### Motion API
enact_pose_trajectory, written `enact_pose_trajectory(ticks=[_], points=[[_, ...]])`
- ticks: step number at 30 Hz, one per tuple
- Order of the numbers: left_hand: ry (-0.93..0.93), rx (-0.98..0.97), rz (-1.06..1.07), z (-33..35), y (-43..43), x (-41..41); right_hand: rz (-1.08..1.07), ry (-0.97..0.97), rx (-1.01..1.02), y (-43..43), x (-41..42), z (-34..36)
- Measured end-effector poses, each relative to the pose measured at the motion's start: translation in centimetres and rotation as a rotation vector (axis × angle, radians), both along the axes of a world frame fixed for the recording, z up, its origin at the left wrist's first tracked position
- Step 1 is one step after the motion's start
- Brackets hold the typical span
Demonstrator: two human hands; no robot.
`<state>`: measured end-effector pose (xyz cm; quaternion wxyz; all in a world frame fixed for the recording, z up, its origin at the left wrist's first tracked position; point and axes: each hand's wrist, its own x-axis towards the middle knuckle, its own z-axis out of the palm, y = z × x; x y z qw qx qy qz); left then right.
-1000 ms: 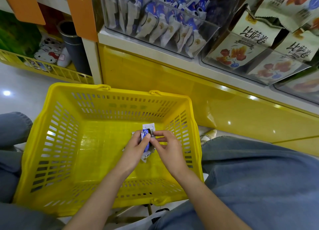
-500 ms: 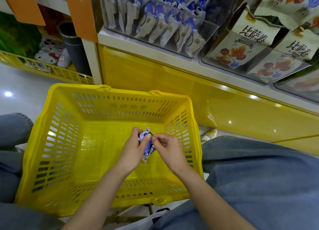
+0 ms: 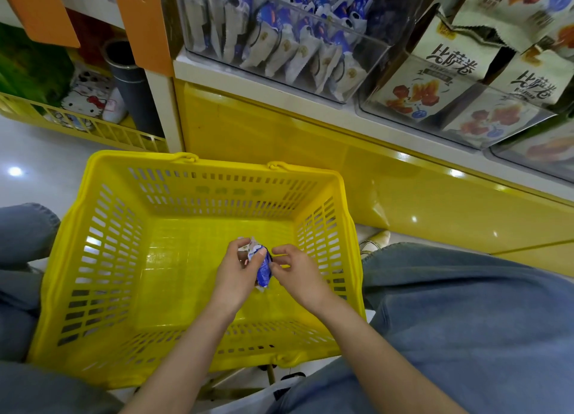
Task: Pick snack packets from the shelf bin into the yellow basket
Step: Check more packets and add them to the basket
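Observation:
A yellow plastic basket (image 3: 214, 162) stands on the floor between my knees. Both my hands are inside it, above its bottom. My left hand (image 3: 236, 273) grips a small bunch of blue-and-white snack packets (image 3: 263, 272), thumb on top and fingers curled round the far side. My right hand (image 3: 298, 273) pinches the right edge of the same bunch with thumb and forefinger. How many packets are in the bunch is hidden by my fingers. The clear shelf bin (image 3: 366, 68) above holds several more blue-and-white packets (image 3: 279, 50) standing in rows.
Right of that bin, another clear bin (image 3: 459, 134) holds larger cream packs with red pictures. A glossy yellow shelf base (image 3: 403, 196) runs behind the basket. At the left, a low yellow wire rack (image 3: 93, 130) holds goods. My denim-clad knees (image 3: 466, 320) flank the basket.
The packets, held flat and facing up a second ago, are now bunched and turned edge-on between my hands. Both hands stayed over the same spot in the basket.

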<state>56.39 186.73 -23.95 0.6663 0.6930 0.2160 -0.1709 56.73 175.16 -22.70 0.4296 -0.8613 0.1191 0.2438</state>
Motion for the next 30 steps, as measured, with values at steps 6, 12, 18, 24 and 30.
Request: enact_pose_trajectory(ticks=[6, 12, 18, 24, 30], points=[[-0.003, -0.023, -0.07, 0.0, 0.1, -0.2, 0.173, -0.178, -0.091, -0.1, -1.1, 0.0], [0.022, 0.026, -0.117, -0.3, 0.3, 0.4, 0.155, -0.173, -0.062, -0.1, -0.7, 0.2], [0.169, -0.19, 0.137, -0.4, 0.7, 0.5, 0.012, -0.017, 0.12, 0.4, -1.1, 0.2], [0.234, -0.345, 0.238, 0.2, 1.2, 1.1, -0.055, -0.075, 0.282, 1.1, -1.1, 0.6], [-0.061, 0.079, 0.048, 0.6, 1.1, 1.0, -0.025, -0.185, 0.126, 0.1, -0.4, 1.0]])
